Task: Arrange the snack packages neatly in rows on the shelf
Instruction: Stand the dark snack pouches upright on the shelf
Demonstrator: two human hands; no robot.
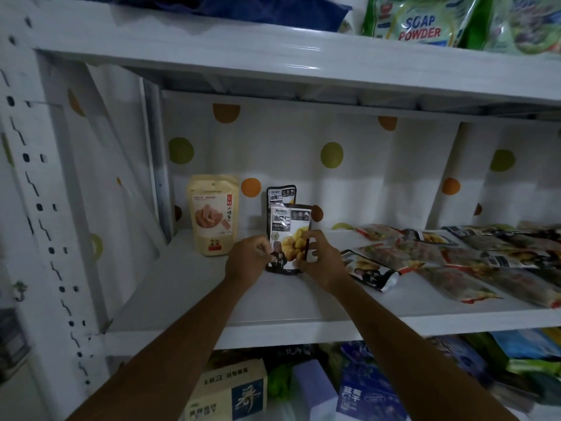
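White shelf (188, 299) with a dotted backing sheet, seen from the head camera; the snack packages stand or lie on its middle board. To the right, a loose spread of flat packages (455, 262) lies unsorted and overlapping, well apart from the standing ones. At the left rear, a beige pouch (214, 215) stands upright near the back sheet and begins a row. Near the centre, a black-and-white nut pouch (290, 235) is held upright with its base on the board, just in front of a matching pouch (280, 194) that stands behind it. One more pouch of that kind (368, 270) lies flat just beside the right hand. The left hand (247, 262) pinches the lower left edge of the front pouch, and the right hand (318, 259) curls round its right edge, so both are clamped on the one package. The step in hand appears to be setting this pouch square in its column. The next move likely calls for letting go without tipping it, then reaching right for the nearest flat pouch.
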